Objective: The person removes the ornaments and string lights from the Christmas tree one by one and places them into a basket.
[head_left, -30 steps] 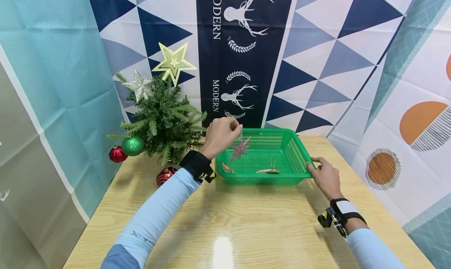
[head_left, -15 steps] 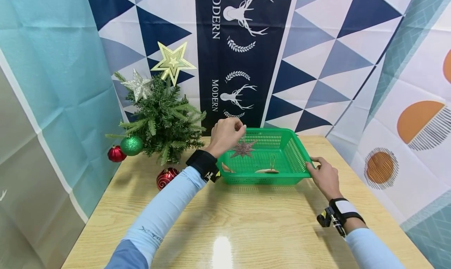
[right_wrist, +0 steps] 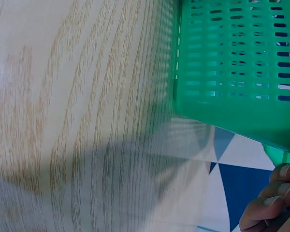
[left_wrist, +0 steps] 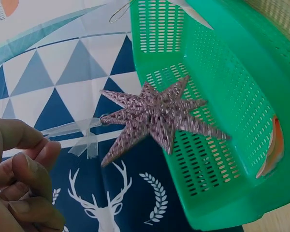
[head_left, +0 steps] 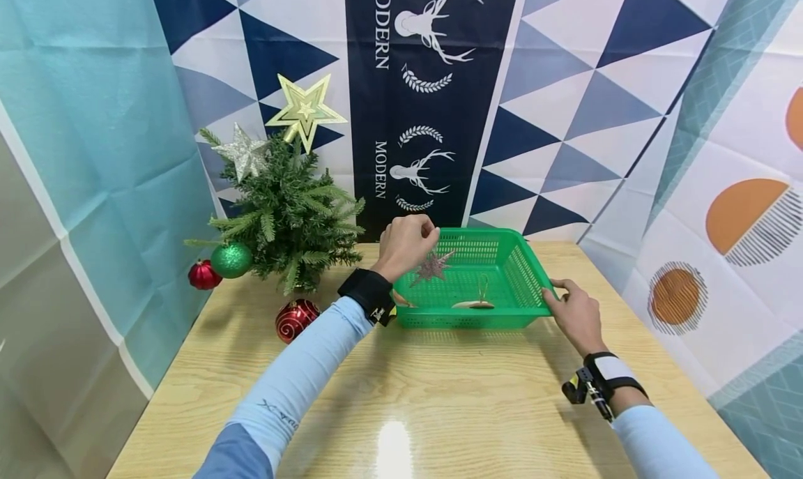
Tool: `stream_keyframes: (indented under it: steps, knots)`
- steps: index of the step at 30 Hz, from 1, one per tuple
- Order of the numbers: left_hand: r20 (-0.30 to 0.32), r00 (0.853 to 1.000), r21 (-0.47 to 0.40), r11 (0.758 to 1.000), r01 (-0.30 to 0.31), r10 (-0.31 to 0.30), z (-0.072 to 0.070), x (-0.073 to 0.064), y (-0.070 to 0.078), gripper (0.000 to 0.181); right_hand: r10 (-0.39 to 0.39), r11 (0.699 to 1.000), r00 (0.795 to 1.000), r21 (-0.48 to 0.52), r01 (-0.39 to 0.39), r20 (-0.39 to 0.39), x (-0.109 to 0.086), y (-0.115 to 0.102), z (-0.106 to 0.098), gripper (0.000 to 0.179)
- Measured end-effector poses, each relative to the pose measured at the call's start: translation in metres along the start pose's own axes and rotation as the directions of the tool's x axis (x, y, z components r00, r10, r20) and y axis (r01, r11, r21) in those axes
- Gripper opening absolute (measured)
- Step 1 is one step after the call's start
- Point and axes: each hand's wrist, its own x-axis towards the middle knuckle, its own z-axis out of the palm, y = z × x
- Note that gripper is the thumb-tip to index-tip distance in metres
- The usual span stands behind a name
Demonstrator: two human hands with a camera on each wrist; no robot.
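Note:
My left hand (head_left: 406, 245) pinches a thin sheer ribbon (left_wrist: 70, 128) between thumb and fingers. From this ribbon hangs a glittery pink star ornament (left_wrist: 152, 116) with several points, over the left part of a green plastic basket (head_left: 467, 320). On the basket's right side, my right hand (head_left: 577, 315) grips the rim, thumb toward the inside. Its fingers (right_wrist: 263, 209) show at the corner of the right wrist view. Inside the basket, a flat pale ornament (head_left: 473, 304) with a gold loop lies near the front wall. An orange-and-white curved piece (left_wrist: 273, 147) rests at the left end.
A small Christmas tree (head_left: 288, 214) stands left of the basket, carrying a gold star (head_left: 306, 111), a silver star (head_left: 241, 153), a green ball (head_left: 231, 260) and a red ornament (head_left: 204, 275). A patterned red ball (head_left: 297, 320) sits on the wooden table (head_left: 477, 402). Printed cloth hangs behind.
My left hand has shifted a little to the right over the basket, and the star ornament has swung and turned on its ribbon. My right hand has kept its grip on the rim.

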Motion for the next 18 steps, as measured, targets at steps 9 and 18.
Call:
stream_keyframes:
  steps: [9,18]
  knots:
    - [0.032,0.999,0.031,0.999,-0.014,0.013,0.008,-0.002,-0.001,0.021,-0.003,1.000,1.000,-0.003,0.003,-0.006,0.001,0.001,0.001,0.049]
    - [0.066,0.998,0.029,1.000,0.001,-0.003,0.019,-0.002,-0.002,0.023,-0.009,1.000,1.000,-0.006,0.009,-0.008,0.001,0.001,0.002,0.049]
